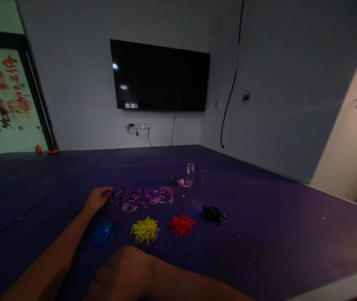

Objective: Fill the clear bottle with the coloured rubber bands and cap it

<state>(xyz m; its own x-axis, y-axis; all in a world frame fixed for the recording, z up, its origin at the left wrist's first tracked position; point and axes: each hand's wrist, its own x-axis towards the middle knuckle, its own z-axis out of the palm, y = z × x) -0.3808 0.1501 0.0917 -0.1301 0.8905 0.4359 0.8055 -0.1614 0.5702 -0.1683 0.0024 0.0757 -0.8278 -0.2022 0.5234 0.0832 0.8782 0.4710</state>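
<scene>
My left hand reaches to the left end of a loose scatter of pink bands mixed with black ones. Its fingertips are pressed together at some dark bands; what they hold is too small to name. Closer to the camera, my right hand is curled with its back up, its fingertips hidden. Between and beyond my hands lie a blue pile and a yellow pile of bands. Farther right are a red pile and a black pile.
A clear jar stands upright behind the pink bands, with a small pink piece beside it. Small white bits dot the purple surface. Orange objects sit at the far left edge. A television hangs on the wall.
</scene>
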